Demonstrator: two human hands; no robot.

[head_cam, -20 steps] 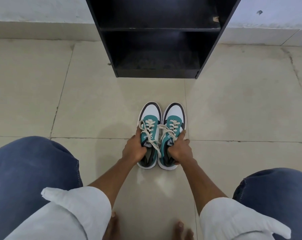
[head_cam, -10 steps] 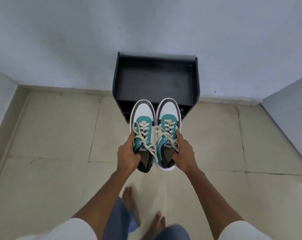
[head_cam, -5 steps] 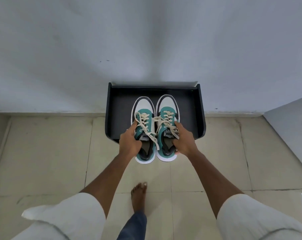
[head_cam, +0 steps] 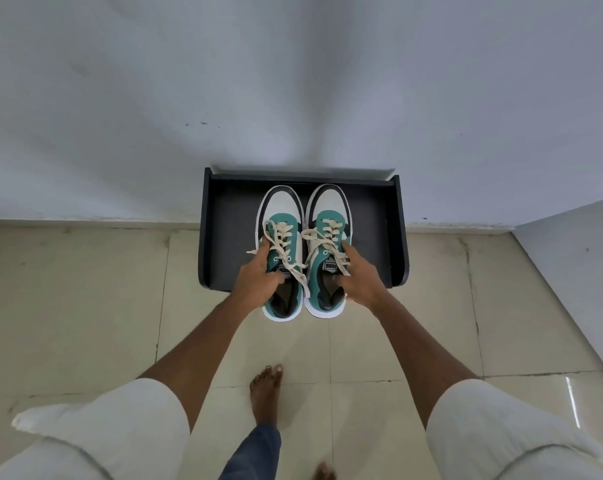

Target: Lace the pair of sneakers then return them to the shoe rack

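Observation:
Two teal, white and black sneakers with cream laces are held side by side over the black shoe rack, toes toward the wall. My left hand grips the left sneaker at its outer side by the opening. My right hand grips the right sneaker the same way. The heels stick out past the rack's front edge. Whether the soles touch the rack's top I cannot tell. Loose lace ends trail over both tongues.
The rack stands against a white wall on a beige tiled floor. A second white wall closes in at the right. My bare foot is on the tiles just behind the rack.
I have risen from sitting and lifted both sneakers off the floor. Over the last half second they moved forward over the rack's top, both hands still gripping them.

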